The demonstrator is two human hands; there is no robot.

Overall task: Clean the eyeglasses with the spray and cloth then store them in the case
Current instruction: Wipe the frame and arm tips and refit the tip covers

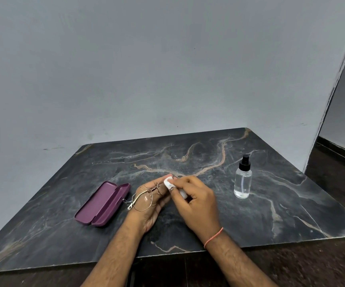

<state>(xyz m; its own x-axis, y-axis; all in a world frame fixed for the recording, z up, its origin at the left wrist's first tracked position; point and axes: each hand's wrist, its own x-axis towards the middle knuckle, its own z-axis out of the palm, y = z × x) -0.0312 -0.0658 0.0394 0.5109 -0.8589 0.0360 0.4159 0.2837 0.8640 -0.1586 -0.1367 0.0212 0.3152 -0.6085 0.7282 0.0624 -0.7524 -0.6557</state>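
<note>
while the left hand [149, 206] is cradling the eyeglasses [144, 198] with its fingers curled round the frame just above the table [281, 214], the right hand [196, 200] is pinching a small white cloth [168, 182] between thumb and fingertips and pressing it against the lens nearer twelve o'clock. judging from this, the wiping step is under way: the spray bottle [243, 179] is standing upright and untouched at about three o'clock from the hands, well apart from them, which suggests the spraying is already done, though no wetness on the lenses is showing. the lens nearer the wrist is looking uncovered and is probably waiting its turn. the purple case [103, 204] is lying open at nine o'clock, just beside the glasses, with nothing inside it, so folding the temples, storing and closing are all remaining.
</note>
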